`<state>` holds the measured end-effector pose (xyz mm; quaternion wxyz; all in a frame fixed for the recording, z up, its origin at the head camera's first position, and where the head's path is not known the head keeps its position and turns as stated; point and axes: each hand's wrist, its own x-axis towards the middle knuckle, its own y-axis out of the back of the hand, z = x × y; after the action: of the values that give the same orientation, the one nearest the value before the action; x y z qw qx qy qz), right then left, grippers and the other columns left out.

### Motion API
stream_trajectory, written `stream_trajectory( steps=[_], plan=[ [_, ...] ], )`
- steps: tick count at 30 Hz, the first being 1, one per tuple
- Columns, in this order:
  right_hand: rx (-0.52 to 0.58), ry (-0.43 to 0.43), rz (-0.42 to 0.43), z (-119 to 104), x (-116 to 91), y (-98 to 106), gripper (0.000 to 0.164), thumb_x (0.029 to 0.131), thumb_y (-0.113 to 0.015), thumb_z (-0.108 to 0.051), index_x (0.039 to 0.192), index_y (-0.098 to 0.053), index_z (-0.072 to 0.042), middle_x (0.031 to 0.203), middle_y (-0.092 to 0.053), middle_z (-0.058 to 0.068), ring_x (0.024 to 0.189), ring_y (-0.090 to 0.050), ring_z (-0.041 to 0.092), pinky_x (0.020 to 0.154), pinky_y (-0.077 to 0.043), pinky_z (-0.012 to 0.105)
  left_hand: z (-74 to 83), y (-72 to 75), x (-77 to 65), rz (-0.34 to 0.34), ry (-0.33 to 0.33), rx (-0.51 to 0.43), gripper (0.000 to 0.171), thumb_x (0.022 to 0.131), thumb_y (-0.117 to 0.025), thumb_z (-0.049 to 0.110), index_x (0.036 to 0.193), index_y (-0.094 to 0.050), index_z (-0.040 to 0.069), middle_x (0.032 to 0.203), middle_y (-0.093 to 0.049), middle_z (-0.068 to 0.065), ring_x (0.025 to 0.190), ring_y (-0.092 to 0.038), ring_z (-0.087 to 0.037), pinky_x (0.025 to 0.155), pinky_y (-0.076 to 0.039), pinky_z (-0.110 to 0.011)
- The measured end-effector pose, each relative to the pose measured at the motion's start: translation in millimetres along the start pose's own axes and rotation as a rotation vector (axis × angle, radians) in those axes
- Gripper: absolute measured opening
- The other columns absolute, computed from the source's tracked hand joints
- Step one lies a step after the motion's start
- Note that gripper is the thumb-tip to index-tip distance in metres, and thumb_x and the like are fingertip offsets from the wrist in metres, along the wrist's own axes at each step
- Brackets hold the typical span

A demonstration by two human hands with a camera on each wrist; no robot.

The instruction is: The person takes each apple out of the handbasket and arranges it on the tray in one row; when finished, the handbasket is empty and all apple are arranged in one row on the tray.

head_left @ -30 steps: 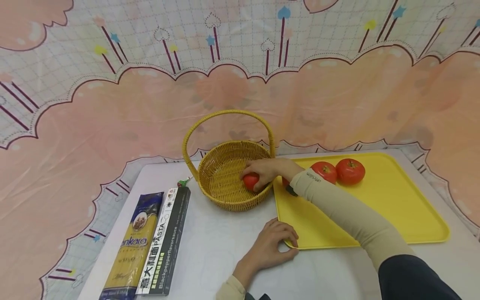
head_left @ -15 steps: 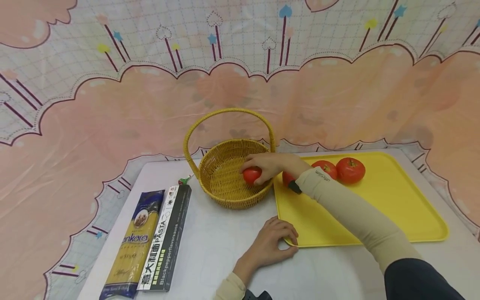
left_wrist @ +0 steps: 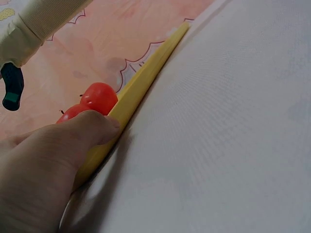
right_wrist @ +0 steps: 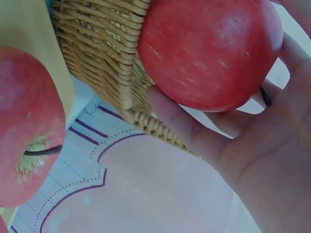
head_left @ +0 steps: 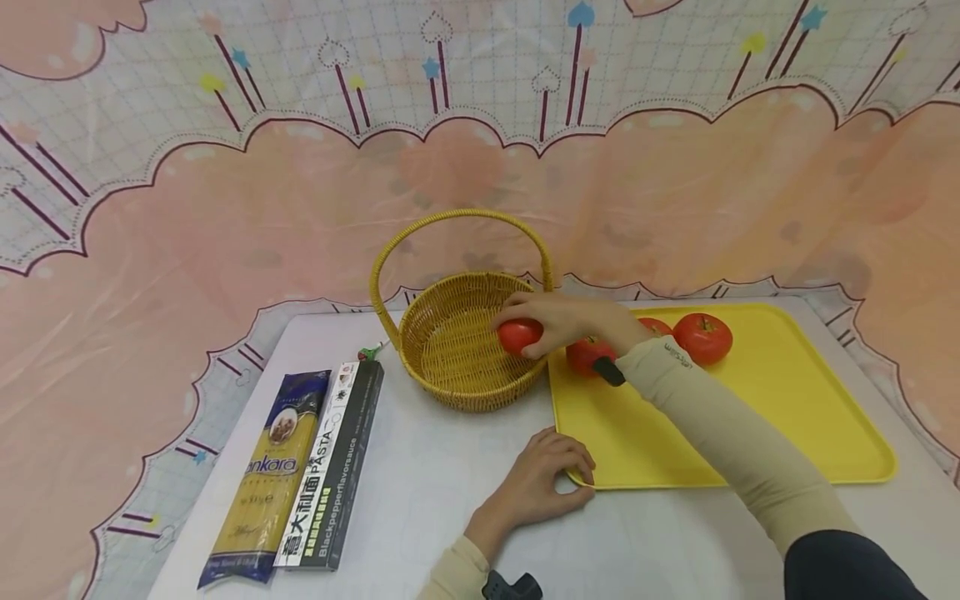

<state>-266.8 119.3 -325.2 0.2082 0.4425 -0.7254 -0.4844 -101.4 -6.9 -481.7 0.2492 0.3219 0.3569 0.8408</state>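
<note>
In the head view my right hand (head_left: 558,321) holds a red apple (head_left: 520,336) at the right rim of the yellow wicker basket (head_left: 416,367). The right wrist view shows my fingers wrapped round this apple (right_wrist: 209,53), close to the woven rim (right_wrist: 129,63). On the yellow tray (head_left: 795,417), just right of the basket, sit one apple (head_left: 588,357) near my wrist, another (head_left: 655,326) partly behind my sleeve, and a third (head_left: 702,337) beyond it. My left hand (head_left: 536,483) grips the tray's near left corner, its thumb (left_wrist: 104,128) against the rim.
A blue and yellow pasta packet (head_left: 262,483) lies at the left of the white table (head_left: 420,517), alongside a black and white pasta box (head_left: 330,467). A small green item (head_left: 369,353) lies left of the basket. A patterned curtain (head_left: 300,208) hangs behind.
My right hand has lifted the apple up and slightly right from inside the basket to its right rim. My left hand stays at the tray corner.
</note>
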Motion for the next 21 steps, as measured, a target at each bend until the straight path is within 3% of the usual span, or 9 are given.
stream_trajectory(
  steps=[7, 15, 21],
  plan=[
    [0.025, -0.038, 0.065, 3, -15, 6, 0.052, 0.082, -0.067, -0.025, 0.132, -0.051, -0.024, 0.137, -0.041, 0.004, 0.113, -0.052, 0.026, 0.096, -0.047, 0.044, -1.0, 0.0, 0.0, -0.007, 0.000, -0.003, 0.007, 0.084, -0.070, 0.032, 0.084, -0.064, 0.029, 0.101, -0.062, 0.017, 0.108, -0.054, 0.001, 0.112, -0.032, -0.041],
    [-0.029, -0.006, 0.089, 9, -27, 3, 0.051, 0.084, -0.066, -0.030, 0.132, -0.051, -0.024, 0.134, -0.043, 0.003, 0.111, -0.053, 0.025, 0.096, -0.047, 0.045, -2.6, -1.2, -0.6, -0.014, 0.004, -0.003, 0.007, 0.084, -0.070, 0.033, 0.084, -0.064, 0.030, 0.102, -0.061, 0.018, 0.109, -0.053, 0.000, 0.112, -0.032, -0.040],
    [0.030, -0.051, 0.129, 11, -41, 0, 0.053, 0.082, -0.070, -0.031, 0.131, -0.051, -0.027, 0.142, -0.039, 0.004, 0.119, -0.049, 0.028, 0.096, -0.047, 0.048, -2.9, -1.4, 0.2, -0.016, 0.011, -0.005, 0.007, 0.084, -0.069, 0.034, 0.084, -0.064, 0.030, 0.102, -0.061, 0.018, 0.109, -0.053, 0.001, 0.113, -0.031, -0.042]
  ],
)
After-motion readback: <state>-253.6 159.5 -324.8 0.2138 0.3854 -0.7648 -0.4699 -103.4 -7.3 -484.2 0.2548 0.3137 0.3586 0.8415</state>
